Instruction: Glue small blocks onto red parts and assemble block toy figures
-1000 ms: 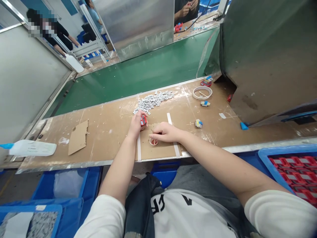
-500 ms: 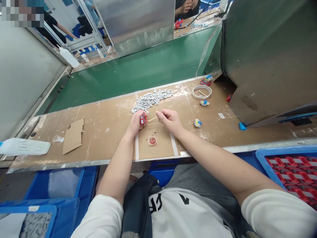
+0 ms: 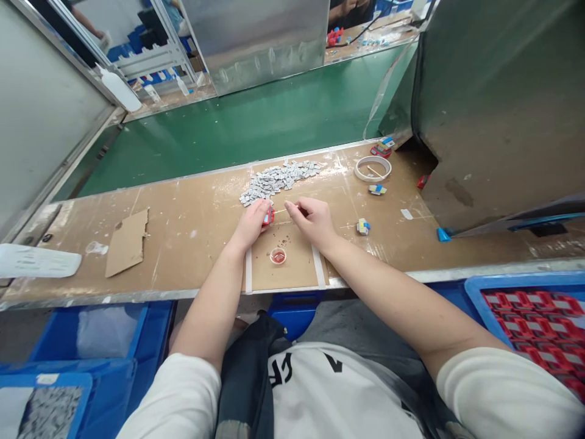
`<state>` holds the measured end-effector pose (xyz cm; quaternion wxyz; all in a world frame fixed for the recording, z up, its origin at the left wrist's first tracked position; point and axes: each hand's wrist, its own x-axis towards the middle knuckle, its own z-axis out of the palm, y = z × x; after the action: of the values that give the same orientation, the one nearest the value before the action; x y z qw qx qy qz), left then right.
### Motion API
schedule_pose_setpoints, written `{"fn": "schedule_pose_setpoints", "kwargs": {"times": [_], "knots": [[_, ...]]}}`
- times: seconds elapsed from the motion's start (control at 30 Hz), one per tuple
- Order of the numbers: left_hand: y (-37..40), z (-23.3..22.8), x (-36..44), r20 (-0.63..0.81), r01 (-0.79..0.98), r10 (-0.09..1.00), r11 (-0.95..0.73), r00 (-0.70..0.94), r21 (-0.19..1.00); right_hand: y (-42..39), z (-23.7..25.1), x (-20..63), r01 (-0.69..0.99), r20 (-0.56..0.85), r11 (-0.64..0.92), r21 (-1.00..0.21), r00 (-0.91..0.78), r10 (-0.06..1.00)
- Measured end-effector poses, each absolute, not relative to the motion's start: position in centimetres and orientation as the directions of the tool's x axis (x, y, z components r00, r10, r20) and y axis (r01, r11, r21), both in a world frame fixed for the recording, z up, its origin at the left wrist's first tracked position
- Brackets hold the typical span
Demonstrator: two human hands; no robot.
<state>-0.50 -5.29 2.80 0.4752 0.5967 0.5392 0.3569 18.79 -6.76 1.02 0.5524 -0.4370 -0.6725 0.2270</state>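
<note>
Red piece [image 3: 271,216] in left hand [image 3: 250,223], over desk [image 3: 173,250], between grey-piece pile [image 3: 278,183] toward far edge and small cup [image 3: 278,263] toward near edge. Right hand [image 3: 315,223] pinches thin stick [image 3: 280,211], tip toward red piece; contact unclear. Judgement: best to brace piece firmly, touch lightly with tip, avoid drips from cup's reddish contents. Pose: left fingers wrapped round piece, right fingers curled, forearms converging from desk's near edge.

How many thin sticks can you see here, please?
2: one stick in the right hand, pointing toward the red part; another stick inside the tape ring. Others may be hidden.
</note>
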Motion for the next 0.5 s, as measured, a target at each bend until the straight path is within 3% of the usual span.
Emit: {"fn": "schedule_pose_setpoints", "kwargs": {"times": [0.5], "knots": [[-5.15, 2.61, -0.52, -0.075, 0.373, 0.979, -0.001, 0.189, 0.928, -6.56, 0.67, 18.62, 0.385, 0.521, 0.500, -0.776, -0.055, 0.852]]}}
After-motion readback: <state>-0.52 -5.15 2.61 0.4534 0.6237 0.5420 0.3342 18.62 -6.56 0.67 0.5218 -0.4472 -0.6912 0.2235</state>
